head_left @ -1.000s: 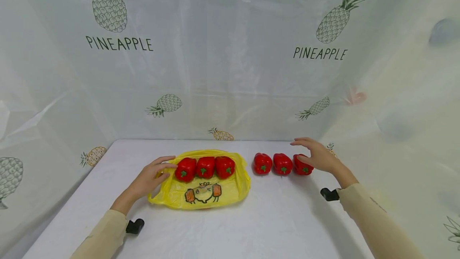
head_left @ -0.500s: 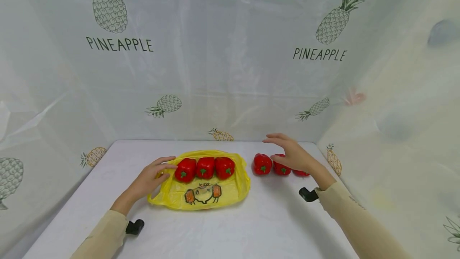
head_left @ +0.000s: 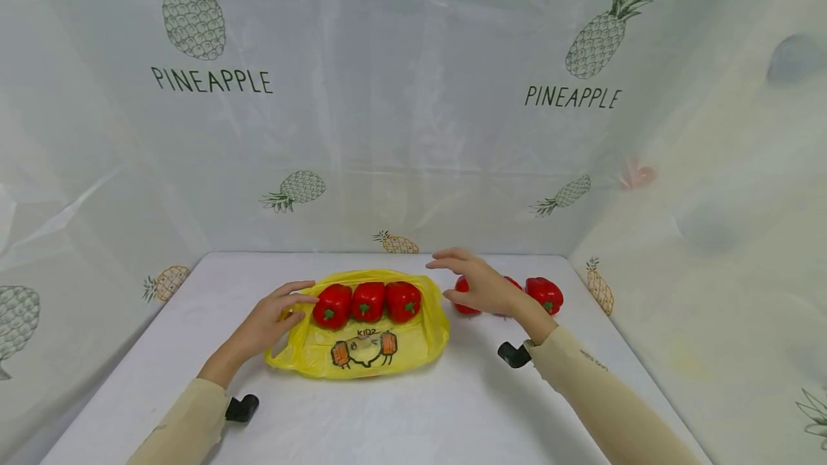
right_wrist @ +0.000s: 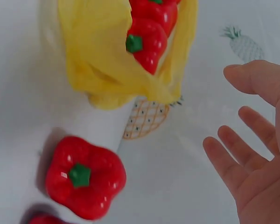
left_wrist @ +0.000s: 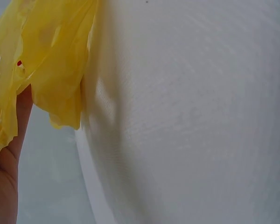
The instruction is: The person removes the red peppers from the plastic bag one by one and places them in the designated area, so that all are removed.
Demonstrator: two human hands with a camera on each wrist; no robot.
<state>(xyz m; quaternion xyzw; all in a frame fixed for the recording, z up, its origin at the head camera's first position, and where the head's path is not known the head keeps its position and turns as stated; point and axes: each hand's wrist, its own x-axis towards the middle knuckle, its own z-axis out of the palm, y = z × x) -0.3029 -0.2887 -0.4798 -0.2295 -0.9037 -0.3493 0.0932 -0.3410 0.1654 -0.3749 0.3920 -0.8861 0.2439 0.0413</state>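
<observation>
In the head view my left hand is at the left rim of a yellow plastic bag, holding its edge between thumb and fingers. The bag lies spread with its mouth wide, and three red bell peppers sit in a row inside. Yellow film hides most of the left fingers in the left wrist view. My right hand, empty with fingers spread, hovers right of the bag and overlaps the nearest loose bell pepper. That pepper shows whole in the right wrist view, apart from the fingers.
Two more loose bell peppers stand to the right: the farther bell pepper is plain to see, the middle one mostly behind the right hand. A white table carries everything. Behind it hangs a pineapple-print sheet.
My right hand has swept left, from over the rightmost loose pepper, past the middle one, to the one nearest the bag. The left hand, bag and peppers stay in place.
</observation>
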